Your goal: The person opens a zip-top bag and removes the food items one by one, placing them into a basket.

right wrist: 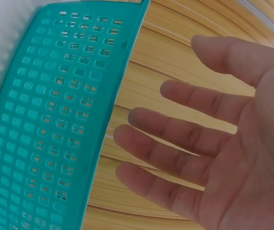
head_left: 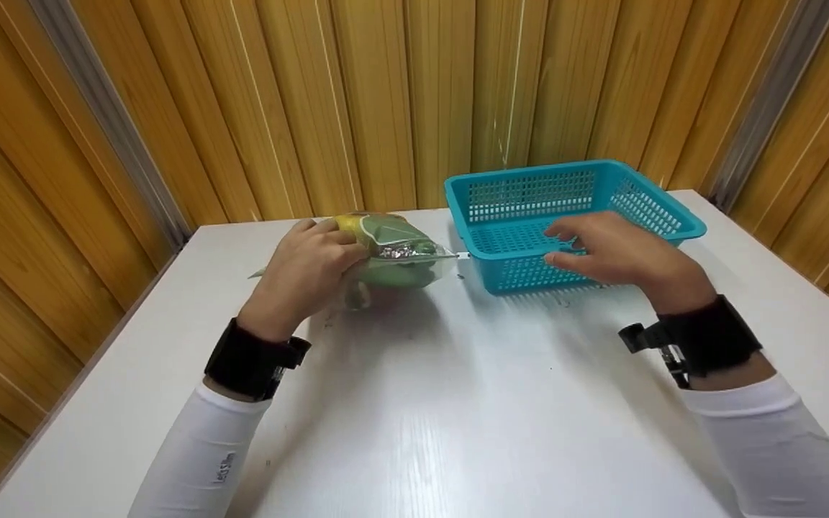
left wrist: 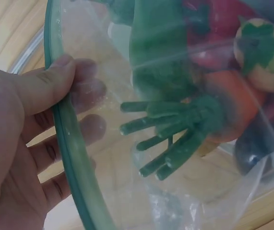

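A clear plastic bag [head_left: 400,270] with a green-edged opening holds toy vegetables, its printed top yellow and green. My left hand [head_left: 310,266] pinches the bag's green edge [left wrist: 69,143] between thumb and fingers, as the left wrist view shows. Through the plastic I make out a green stalked piece [left wrist: 175,129], an orange piece [left wrist: 230,100] and a dark round one [left wrist: 261,148]. My right hand [head_left: 609,248] hovers over the front rim of a turquoise basket [head_left: 587,266]. In the right wrist view its fingers [right wrist: 170,148] are spread and hold nothing, apart from the basket wall.
Both the bag and the basket are at the back of a white table [head_left: 414,403]. Yellow wood-look panels [head_left: 371,108] rise behind the table and along its sides.
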The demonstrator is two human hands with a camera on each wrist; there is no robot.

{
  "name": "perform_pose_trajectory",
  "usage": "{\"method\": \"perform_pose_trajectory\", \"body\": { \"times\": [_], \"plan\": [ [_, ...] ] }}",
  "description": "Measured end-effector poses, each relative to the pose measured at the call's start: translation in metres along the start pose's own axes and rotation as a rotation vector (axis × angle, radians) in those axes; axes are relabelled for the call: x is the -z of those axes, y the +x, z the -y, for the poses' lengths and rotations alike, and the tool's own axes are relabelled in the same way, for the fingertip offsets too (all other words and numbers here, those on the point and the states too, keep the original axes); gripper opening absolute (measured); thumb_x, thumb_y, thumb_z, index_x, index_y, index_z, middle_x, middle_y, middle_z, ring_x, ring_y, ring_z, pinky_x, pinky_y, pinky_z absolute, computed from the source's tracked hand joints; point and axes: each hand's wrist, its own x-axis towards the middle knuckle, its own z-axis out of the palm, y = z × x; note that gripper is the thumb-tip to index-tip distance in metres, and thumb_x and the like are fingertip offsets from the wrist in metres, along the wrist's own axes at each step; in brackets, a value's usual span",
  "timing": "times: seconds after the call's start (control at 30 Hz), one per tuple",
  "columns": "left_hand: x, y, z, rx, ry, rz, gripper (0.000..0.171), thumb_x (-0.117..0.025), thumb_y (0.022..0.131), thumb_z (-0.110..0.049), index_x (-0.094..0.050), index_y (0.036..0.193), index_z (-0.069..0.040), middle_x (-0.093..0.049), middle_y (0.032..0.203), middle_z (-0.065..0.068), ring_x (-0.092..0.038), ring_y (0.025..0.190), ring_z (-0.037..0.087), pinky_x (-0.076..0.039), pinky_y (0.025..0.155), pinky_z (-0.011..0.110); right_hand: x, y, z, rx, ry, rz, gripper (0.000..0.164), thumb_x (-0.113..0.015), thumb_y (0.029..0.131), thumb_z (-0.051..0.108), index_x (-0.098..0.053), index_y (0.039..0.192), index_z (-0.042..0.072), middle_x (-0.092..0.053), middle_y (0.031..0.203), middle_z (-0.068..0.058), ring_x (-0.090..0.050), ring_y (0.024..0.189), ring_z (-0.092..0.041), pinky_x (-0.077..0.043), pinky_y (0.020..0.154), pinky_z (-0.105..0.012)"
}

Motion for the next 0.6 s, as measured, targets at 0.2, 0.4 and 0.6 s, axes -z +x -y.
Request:
{"method": "perform_pose_trajectory", "body": {
  "times": [0.2,0.4,0.6],
  "plan": [
    [0.01,0.003,-0.01,-0.092,0.02,-0.088,0.004,-0.073,0.088,-0.018,-0.073,0.087,-0.015,-0.074,0.086,0.0,-0.064,0.082,0.025,-0.047,0.07,0.04,0.004,-0.003,0.008,0.05,-0.01,-0.027,0.046,-0.063,0.098,0.032,-0.059,0.135,0.005,-0.066,0.127,-0.016,-0.062,0.118,-0.035,-0.052,0.094,-0.055],
    [0.017,0.004,-0.015,-0.136,0.028,-0.116,0.008,-0.077,0.082,-0.019,-0.074,0.089,-0.016,-0.075,0.086,-0.001,-0.064,0.078,0.024,-0.045,0.068,0.038,0.008,-0.01,0.024,0.114,-0.015,-0.057,0.045,-0.063,0.098,0.033,-0.06,0.134,0.006,-0.066,0.128,-0.015,-0.062,0.115,-0.033,-0.053,0.092,-0.054],
    [0.022,0.002,-0.017,-0.14,-0.004,-0.112,0.02,-0.082,0.074,-0.019,-0.074,0.091,-0.015,-0.075,0.09,0.0,-0.068,0.081,0.024,-0.046,0.067,0.038,0.009,-0.019,0.04,0.169,-0.032,-0.083,0.044,-0.065,0.096,0.033,-0.062,0.133,0.009,-0.067,0.125,-0.01,-0.063,0.112,-0.029,-0.053,0.092,-0.052]
  ]
}}
